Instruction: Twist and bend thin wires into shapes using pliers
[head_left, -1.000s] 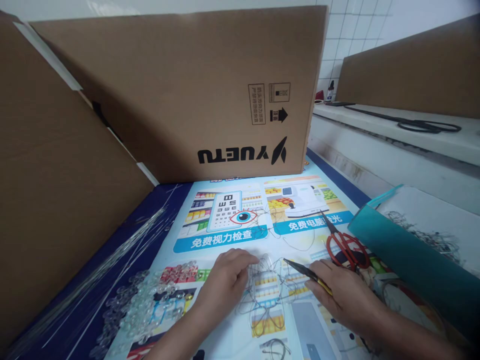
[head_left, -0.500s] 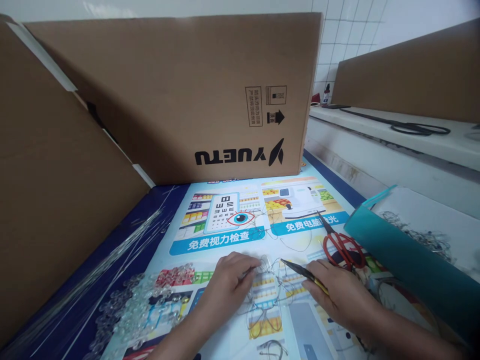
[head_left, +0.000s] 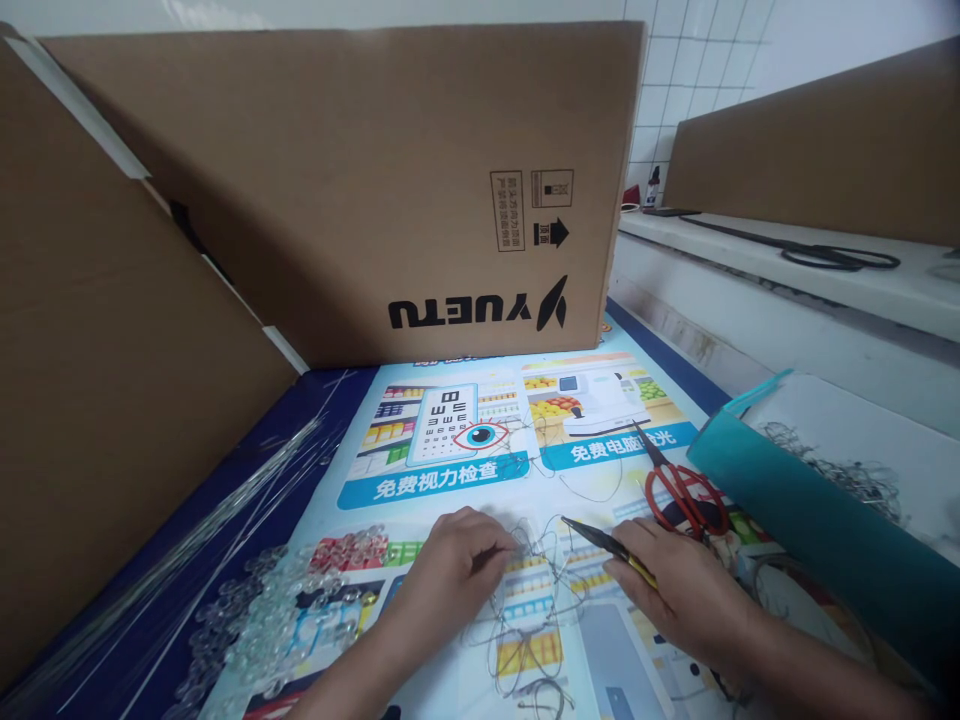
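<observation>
My left hand [head_left: 461,565] is closed in a pinch at the left edge of a loose tangle of thin bent wire [head_left: 536,575]. What its fingertips grip is too fine to make out with certainty. My right hand [head_left: 671,580] is wrapped round needle-nose pliers [head_left: 611,548] with dark jaws and a yellow-and-black handle. Their tip points left, touching or very near a thin upright end of wire. More bent wire loops [head_left: 525,655] lie on the printed sheet [head_left: 420,605] just below.
Red-handled scissors [head_left: 686,497] lie beyond my right hand. A teal-sided box [head_left: 817,500] holds tangled wire pieces. Clear lens-like pieces [head_left: 262,610] are heaped at the left, near a bundle of straight strands [head_left: 255,475]. Cardboard panels [head_left: 337,200] stand behind and left.
The fingertips of my left hand have shifted slightly, and the wire beside them sits a little differently. The right hand and pliers stay almost in place.
</observation>
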